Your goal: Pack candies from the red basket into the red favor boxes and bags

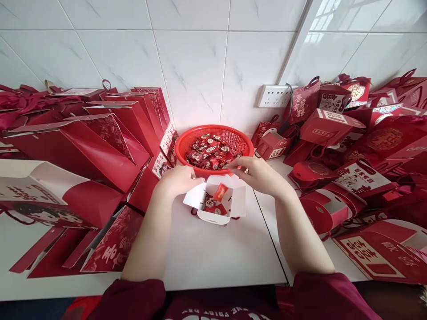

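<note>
An open white-lined gift box [215, 219] sits on the table in front of me, its flaps folded outward. Inside it lie a few red wrapped candies, one orange-red candy [220, 192] on top. Behind the box stands a red plastic basket [248, 141] holding a pile of wrapped candies [210, 151]. My left hand [178, 181] is over the box's left flap, thumb stretched out and apart from the partly hidden fingers. My right hand [255, 173] reaches over the basket's right front rim, fingers curled toward the thumb. Something small and red shows between them, too small to make out.
Red paper gift bags and boxes [76, 146] crowd the left side. More red gift boxes [330, 124] are heaped on the right. A white power strip [274, 96] is against the tiled wall [191, 66]. A seam runs across the white table [220, 262].
</note>
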### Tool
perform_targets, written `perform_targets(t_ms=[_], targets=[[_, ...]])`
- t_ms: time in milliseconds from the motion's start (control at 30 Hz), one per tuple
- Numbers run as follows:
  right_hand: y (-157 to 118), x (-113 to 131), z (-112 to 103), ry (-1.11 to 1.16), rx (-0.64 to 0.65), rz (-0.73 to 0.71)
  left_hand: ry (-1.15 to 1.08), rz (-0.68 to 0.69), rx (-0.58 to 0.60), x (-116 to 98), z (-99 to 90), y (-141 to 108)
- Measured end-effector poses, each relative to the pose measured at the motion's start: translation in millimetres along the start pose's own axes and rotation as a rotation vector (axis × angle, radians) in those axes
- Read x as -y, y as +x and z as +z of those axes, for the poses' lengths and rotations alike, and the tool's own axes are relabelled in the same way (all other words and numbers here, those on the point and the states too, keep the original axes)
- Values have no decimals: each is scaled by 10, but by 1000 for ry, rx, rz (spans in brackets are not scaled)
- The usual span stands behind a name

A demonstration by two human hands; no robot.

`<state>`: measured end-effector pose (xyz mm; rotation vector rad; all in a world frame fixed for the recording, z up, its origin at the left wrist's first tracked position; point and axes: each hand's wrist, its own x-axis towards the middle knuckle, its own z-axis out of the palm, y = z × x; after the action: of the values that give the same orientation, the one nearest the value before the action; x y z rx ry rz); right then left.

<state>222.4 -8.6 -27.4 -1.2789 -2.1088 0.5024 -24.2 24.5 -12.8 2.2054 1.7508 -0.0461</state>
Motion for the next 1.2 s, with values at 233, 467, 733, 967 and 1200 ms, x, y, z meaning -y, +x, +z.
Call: perform_targets(t_ms=[233, 467, 733, 967, 1200], targets=[[-75, -173, -58, -222, 312, 202, -133, 145, 30, 63, -71, -120], [-99, -51, -65, -142, 426, 186, -157, 260, 79, 5, -110, -265], [-106, 51, -118, -14, 317, 7, -149, 391, 82, -96, -132, -336], [-84, 17, -18, 53, 596, -14, -278, 374, 309, -76, 6, -103], [-73, 183, 156, -84, 765, 12, -355, 413, 365, -41, 125, 65]])
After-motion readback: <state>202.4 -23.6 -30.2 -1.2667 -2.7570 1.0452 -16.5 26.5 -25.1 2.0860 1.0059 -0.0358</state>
